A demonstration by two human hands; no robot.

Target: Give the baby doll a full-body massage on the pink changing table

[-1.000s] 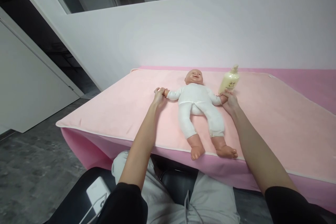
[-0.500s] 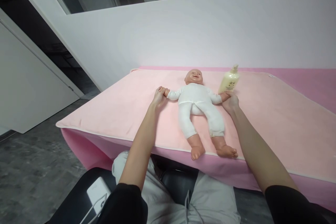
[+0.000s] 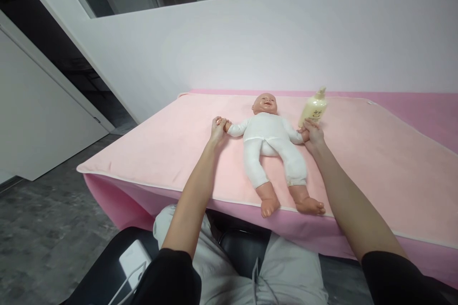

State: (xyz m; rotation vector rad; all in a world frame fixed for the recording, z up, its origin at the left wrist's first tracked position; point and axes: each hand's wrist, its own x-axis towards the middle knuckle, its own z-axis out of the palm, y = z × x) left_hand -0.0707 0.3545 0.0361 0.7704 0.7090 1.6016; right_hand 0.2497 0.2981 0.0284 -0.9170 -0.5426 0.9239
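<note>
A baby doll [image 3: 266, 128] in a white suit lies on its back on a pale pink blanket [image 3: 153, 147], head toward the wall and bare feet at the table's front edge. My left hand [image 3: 217, 129] is closed around the doll's hand on the left side. On the other side, my right hand [image 3: 314, 134] grips the doll's other hand, with the fingers partly hiding it. Just behind my right hand stands a pale yellow pump bottle [image 3: 315, 106]. Both of the doll's arms are stretched out sideways.
A pink cloth [image 3: 429, 112] shows under the blanket and hangs over the front edge. The white wall [image 3: 286, 47] rises behind the table. On a black chair at lower left lies a white device [image 3: 134, 262] with a cable.
My right hand has shifted slightly, its fingers now higher over the doll's hand and in front of the bottle's lower part. The left hand and the doll's body stay nearly the same.
</note>
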